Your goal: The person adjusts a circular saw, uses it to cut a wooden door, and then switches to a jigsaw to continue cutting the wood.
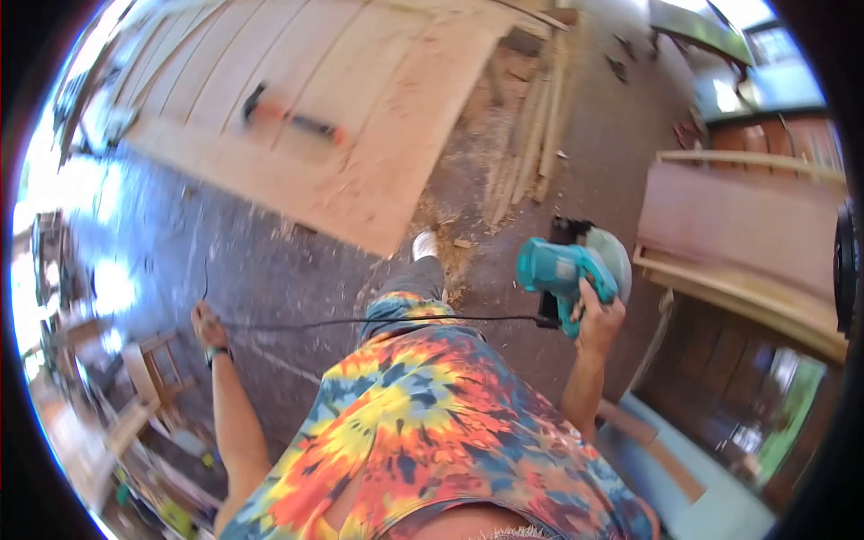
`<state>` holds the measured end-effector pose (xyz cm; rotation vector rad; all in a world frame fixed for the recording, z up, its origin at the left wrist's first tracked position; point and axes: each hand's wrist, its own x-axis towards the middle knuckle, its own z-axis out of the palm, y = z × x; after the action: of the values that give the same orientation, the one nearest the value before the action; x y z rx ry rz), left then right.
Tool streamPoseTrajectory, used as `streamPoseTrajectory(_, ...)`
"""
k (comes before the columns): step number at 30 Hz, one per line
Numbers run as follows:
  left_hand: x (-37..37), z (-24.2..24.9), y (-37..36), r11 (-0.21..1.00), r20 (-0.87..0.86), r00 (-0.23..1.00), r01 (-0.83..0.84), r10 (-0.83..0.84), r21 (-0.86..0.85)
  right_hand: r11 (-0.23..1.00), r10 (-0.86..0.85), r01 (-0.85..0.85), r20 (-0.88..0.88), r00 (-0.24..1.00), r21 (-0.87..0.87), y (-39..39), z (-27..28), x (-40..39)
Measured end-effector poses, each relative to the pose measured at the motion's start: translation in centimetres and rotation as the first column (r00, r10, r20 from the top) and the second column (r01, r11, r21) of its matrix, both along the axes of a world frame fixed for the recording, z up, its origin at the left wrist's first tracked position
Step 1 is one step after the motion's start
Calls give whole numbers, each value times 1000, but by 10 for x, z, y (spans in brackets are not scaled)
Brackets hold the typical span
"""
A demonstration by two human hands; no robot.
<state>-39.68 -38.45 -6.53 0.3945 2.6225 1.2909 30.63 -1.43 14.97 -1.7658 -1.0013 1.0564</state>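
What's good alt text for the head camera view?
The person's right hand grips a teal circular saw; the left hand holds its black cord. Ahead, a large wooden panel bears an orange-and-black hammer.

Room above dark floor (261, 252), black cord (432, 318) from left hand (209, 328) to saw (556, 266)

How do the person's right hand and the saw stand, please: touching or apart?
Touching. The head view shows the right hand wrapped around the handle of the saw, with no gap between them.
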Motion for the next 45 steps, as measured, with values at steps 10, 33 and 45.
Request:
streamPoseTrajectory(10, 46, 45, 142, 938, -244, 937, 171, -249, -302, 996, -50, 9, -482, 875, -87, 76, -10, -30)
streamPoseTrajectory(33, 97, 18, 278, 456, 143, 925, 303, -353, -837, 975, 115, -123, 51, 992, 187, 361, -65, -254)
streamPoseTrajectory(45, 91, 34, 290, 502, 210, 924, 353, -320, -790, 987, 135, -139, 55, 989, 82, 375, -63, -284)
